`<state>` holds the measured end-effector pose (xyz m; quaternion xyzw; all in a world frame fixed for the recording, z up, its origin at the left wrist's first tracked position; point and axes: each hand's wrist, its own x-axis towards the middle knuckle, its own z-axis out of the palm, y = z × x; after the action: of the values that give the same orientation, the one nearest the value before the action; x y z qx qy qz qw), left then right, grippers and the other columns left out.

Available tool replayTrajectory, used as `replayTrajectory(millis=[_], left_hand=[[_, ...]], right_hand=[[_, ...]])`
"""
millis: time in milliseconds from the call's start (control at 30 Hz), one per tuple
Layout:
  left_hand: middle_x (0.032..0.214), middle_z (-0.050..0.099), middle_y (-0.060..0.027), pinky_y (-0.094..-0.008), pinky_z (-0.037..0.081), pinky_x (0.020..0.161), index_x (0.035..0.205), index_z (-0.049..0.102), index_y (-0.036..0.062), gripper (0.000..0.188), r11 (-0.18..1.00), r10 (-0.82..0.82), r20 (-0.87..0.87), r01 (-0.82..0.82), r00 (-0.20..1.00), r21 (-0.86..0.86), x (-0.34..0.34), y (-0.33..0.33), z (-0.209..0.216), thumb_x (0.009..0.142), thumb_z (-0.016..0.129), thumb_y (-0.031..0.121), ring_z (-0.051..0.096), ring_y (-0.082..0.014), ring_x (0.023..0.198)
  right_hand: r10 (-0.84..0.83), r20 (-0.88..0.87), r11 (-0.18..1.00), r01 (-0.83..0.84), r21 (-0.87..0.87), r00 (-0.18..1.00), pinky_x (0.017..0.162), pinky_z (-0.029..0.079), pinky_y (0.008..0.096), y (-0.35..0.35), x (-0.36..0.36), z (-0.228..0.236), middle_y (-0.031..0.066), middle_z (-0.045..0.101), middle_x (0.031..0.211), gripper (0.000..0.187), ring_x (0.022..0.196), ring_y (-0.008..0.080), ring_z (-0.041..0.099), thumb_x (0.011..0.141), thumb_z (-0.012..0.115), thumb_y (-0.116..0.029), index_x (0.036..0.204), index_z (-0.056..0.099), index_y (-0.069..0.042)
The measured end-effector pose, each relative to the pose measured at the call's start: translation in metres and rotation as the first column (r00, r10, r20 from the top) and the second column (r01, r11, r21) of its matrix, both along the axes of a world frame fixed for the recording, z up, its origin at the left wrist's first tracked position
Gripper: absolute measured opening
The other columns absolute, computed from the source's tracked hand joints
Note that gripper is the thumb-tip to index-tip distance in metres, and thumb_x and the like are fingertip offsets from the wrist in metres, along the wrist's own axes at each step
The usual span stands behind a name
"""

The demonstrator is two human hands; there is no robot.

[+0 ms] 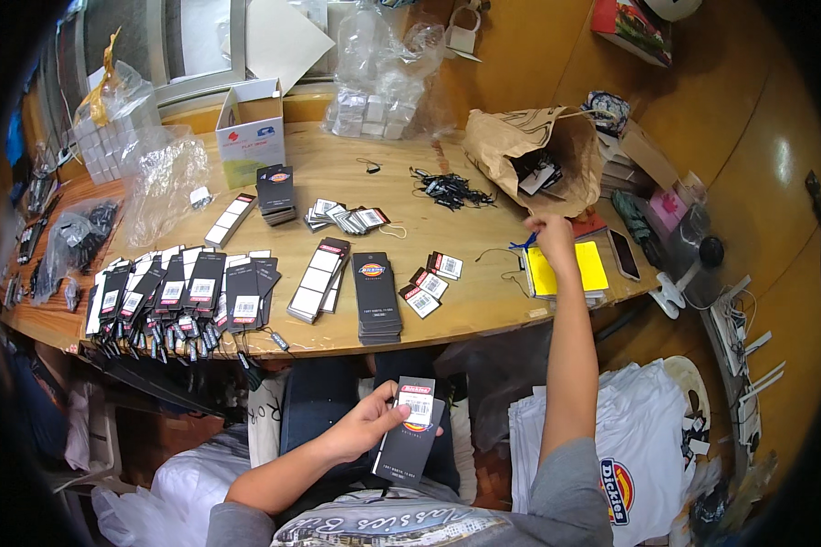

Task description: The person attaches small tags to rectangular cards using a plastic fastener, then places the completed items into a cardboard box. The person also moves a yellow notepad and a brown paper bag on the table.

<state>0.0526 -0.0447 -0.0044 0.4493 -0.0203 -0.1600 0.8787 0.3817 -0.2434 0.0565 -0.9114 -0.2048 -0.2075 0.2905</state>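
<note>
Here, left hand [367,421] grasping the black rectangular card tags [411,428], right hand [551,232] should pinch one thin black loop string [500,255] cleanly at two o'clock.

Matt black card tags [410,438] in the left hand [365,424]; crumpled brown paper bag [538,150] beyond the right hand [549,232]; smooth varnished wooden table [465,301] beneath (slightly glossy); crinkly clear plastic bags [160,178] far left.

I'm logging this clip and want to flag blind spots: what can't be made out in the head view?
- Right hand: what its fingertips pinch, beside the paper bag, is too small to tell.
- Paper bag: its contents are shadowed.
- Dark hang tags in the left hand: how many cards is unclear; they overlap.
- Table: its left end blurs into the fisheye rim.
</note>
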Motion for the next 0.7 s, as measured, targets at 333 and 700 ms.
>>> replayTrajectory(millis=[333, 700], left_hand=[[0.102, 0.05, -0.0235, -0.0395, 0.047, 0.078, 0.111, 0.032, 0.0044, 0.027, 0.953, 0.098, -0.179, -0.144, 0.979, -0.266, 0.009, 0.007, -0.004, 0.087, 0.038, 0.015, 0.053, -0.0338, 0.094], [0.092, 0.056, -0.0073, -0.022, 0.043, 0.07, 0.1, 0.044, -0.0009, 0.025, 0.844, 0.456, 0.217, -0.497, 0.863, 0.202, 0.01, -0.001, -0.022, 0.078, 0.054, 0.0, 0.054, -0.0093, 0.077]], right_hand=[[0.423, -0.424, 0.867, -0.494, -0.068, 0.801, 0.066, 0.042, 0.0286, 0.038, 0.002, -0.03, 0.0088, 0.055, 0.076, 0.019, 0.072, 0.0211, 0.053, 0.056, 0.068, -0.002, 0.074, 0.062, -0.004], [0.588, -0.123, 0.593, -0.324, 0.737, 0.799, 0.065, 0.044, 0.0227, 0.037, -0.119, -0.02, 0.0066, 0.057, 0.076, 0.007, 0.069, 0.0119, 0.054, 0.069, 0.061, 0.002, 0.073, 0.055, 0.002]])
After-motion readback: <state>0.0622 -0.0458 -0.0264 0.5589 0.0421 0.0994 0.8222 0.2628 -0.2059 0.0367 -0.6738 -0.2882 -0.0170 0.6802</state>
